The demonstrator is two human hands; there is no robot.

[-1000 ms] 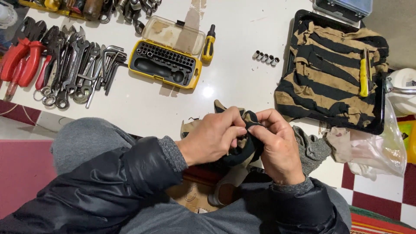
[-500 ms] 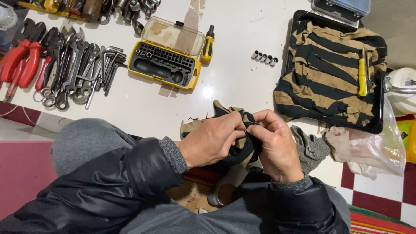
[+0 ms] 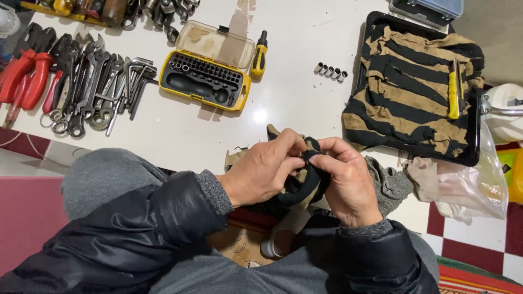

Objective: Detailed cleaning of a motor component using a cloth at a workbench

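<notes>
While both hands pinch, black cloth (image 3: 303,182) sits between fingers (image 3: 294,162).

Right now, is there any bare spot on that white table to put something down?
Yes. The widest free patch of the white table lies between the yellow bit case, the hands and the striped cloth. A smaller one sits above the row of small sockets. The far left is crowded with wrenches and red-handled pliers. Both hands, left hand and right hand, hold a dark cloth.
</notes>
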